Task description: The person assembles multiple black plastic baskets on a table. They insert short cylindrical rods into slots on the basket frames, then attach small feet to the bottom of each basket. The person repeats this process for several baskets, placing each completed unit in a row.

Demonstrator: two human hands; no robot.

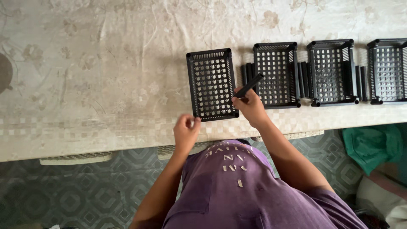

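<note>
At the near edge of the desk (85, 85), covered in a pale flowered cloth, I have my right hand (251, 108) closed around a short black post (249, 86), its fingers gripping the lower end so the piece slants up and to the right, over the gap between the first black basket tray (212, 84) and the second tray (275, 74). My left hand (185, 131) sits at the front left corner of that first tray, fingers curled and pinched together at the rim; whether they hold anything small I cannot tell. More black posts (249, 72) lie in a bundle between the two trays, and two further trays (331, 72) (388, 70) stand in line to the right, each with posts beside it. I judge this to be the fitting step: a post picked up, the tray being steadied. What the next move seems to call for is bringing the post upright and lining its end squarely with a corner socket while my left hand keeps the tray from sliding on the cloth.
</note>
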